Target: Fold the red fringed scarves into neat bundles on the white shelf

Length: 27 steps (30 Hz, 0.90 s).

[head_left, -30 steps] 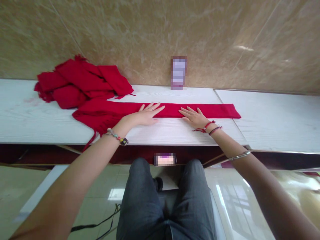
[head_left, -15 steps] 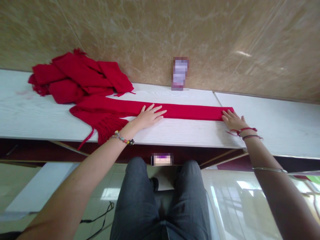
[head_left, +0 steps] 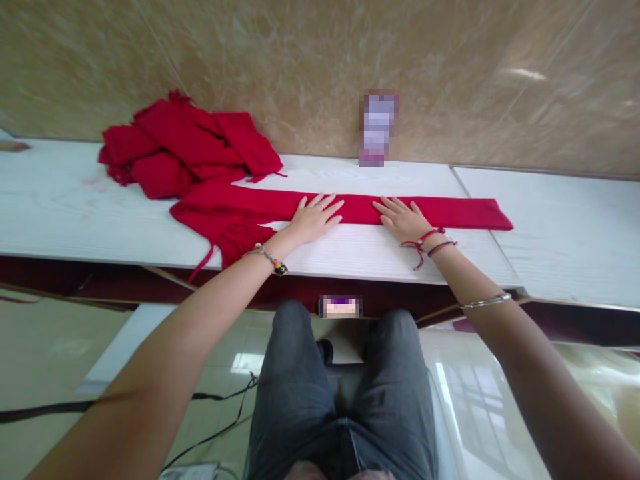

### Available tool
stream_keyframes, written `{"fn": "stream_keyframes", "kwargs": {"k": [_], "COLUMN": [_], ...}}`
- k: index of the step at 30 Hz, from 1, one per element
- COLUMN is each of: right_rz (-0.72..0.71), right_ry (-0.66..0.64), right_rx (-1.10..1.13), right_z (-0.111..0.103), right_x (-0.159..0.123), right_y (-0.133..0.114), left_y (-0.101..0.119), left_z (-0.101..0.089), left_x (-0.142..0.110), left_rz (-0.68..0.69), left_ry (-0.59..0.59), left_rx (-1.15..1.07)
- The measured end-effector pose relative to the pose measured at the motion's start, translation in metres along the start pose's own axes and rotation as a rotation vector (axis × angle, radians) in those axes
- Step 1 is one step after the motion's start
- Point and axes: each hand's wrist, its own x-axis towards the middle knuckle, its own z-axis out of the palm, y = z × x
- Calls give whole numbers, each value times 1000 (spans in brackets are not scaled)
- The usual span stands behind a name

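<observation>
A red scarf (head_left: pixel 360 209) lies as a long narrow strip across the white table, its fringed end spread at the left. My left hand (head_left: pixel 316 219) rests flat on the strip near its middle, fingers spread. To its right, my right hand (head_left: pixel 401 217) also presses flat on the cloth with the fingers stretched out. The strip's right end reaches past my right hand, and its corner is slanted. Behind the fringed end, a crumpled heap of red cloth (head_left: pixel 185 150) sits against the wall.
The white table (head_left: pixel 350 250) runs along a brown marbled wall (head_left: pixel 310 73). A blurred-out upright object (head_left: pixel 379 130) leans on the wall. Another blurred-out item (head_left: pixel 340 307) shows below the table's front edge. A dark cable (head_left: pixel 225 427) trails across the floor at the left.
My right hand has slid left along the scarf, from its right end toward my left hand. My left hand stays on the strip. The whole view has shifted a little.
</observation>
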Motion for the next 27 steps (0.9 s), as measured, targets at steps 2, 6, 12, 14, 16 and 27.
{"fn": "stream_keyframes", "kwargs": {"k": [2,6,12,14,16,27], "right_rz": [62,307,355,229,99,-98], "right_ry": [3,-1,27,47,54,62], "right_rx": [8,-3,-22,-26,-33,-60], "right_z": [0,-6,-14,-15,-14,10], "right_x": [-14,-45,-45,-28,-8,4], "right_y": [22,70,61,28,-7,8], "left_y": [0,1,4,2,-7,-166], "left_z": [0,-1,1,-4,-15,-54], "left_x": [0,-1,-1,-4,-10,-103], "left_rz": [0,-3,-13,-9,-43,-647], "left_ry": [4,25,47,-1,-49,70], "left_rx": [0,1,-40,-80,-101,-113]}}
